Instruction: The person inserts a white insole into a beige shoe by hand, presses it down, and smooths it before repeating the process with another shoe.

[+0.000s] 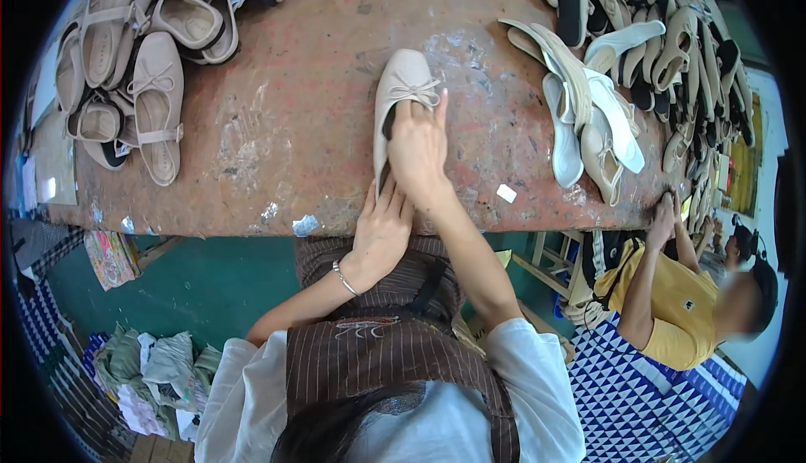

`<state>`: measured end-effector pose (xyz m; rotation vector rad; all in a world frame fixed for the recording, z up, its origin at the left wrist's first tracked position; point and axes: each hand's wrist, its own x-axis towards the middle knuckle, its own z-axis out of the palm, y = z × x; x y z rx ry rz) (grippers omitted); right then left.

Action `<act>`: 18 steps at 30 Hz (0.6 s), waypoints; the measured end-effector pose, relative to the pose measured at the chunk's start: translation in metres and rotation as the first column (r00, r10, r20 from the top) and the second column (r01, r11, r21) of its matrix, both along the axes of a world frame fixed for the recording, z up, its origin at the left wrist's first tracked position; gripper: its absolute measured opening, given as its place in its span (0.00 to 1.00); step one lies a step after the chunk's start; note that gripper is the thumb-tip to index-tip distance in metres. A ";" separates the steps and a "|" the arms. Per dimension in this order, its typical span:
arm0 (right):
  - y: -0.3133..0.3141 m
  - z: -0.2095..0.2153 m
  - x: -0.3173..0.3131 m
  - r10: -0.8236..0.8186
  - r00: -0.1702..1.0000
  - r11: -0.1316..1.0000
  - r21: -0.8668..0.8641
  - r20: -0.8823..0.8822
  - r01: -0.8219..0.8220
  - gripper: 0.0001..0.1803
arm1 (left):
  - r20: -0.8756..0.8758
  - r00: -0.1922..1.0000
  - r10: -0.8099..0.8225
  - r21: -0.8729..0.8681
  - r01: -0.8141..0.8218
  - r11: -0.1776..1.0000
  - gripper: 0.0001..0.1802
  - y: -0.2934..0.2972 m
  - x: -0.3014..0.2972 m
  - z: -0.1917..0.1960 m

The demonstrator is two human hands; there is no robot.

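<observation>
A beige flat shoe [405, 68] with a small bow lies on the worn table in front of me, toe pointing away. My right hand [420, 148] reaches into its opening. Several of its fingers are tucked inside under the bow, and one finger lies along the outer right side, so the hand grips the upper. My left hand [382, 232], with a bracelet at the wrist, is at the heel by the table's near edge, its fingers closed about the back of the shoe. The insole is mostly hidden by my right hand.
Beige strapped shoes [157, 110] are heaped at the left of the table [294, 85]. At the right lie pale shoe-shaped insoles [564, 131] and a large pile of shoes [680, 52]. A white scrap [506, 193] sits near the edge. A person in yellow [663, 303] works at the right.
</observation>
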<state>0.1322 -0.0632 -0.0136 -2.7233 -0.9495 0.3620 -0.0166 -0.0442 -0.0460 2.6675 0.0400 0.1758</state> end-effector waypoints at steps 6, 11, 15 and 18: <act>-0.004 -0.021 -0.011 0.041 0.995 0.997 -0.065 0.095 -0.035 0.31 | 0.042 0.999 0.017 -0.060 -0.014 0.998 0.21 -0.003 -0.001 -0.009; 0.015 -0.044 0.010 0.037 0.911 0.997 0.044 0.410 -0.060 0.13 | -0.016 1.000 -0.016 -0.017 0.016 1.000 0.19 -0.002 0.004 0.000; -0.003 -0.016 0.008 0.115 0.965 0.993 -0.035 0.235 -0.110 0.13 | -0.019 1.000 0.004 0.041 -0.003 0.999 0.20 -0.007 0.007 0.015; -0.074 0.040 0.011 0.260 0.947 0.803 0.587 -0.190 -0.102 0.15 | -0.061 0.993 0.104 -0.006 -0.104 0.995 0.31 -0.013 0.030 0.035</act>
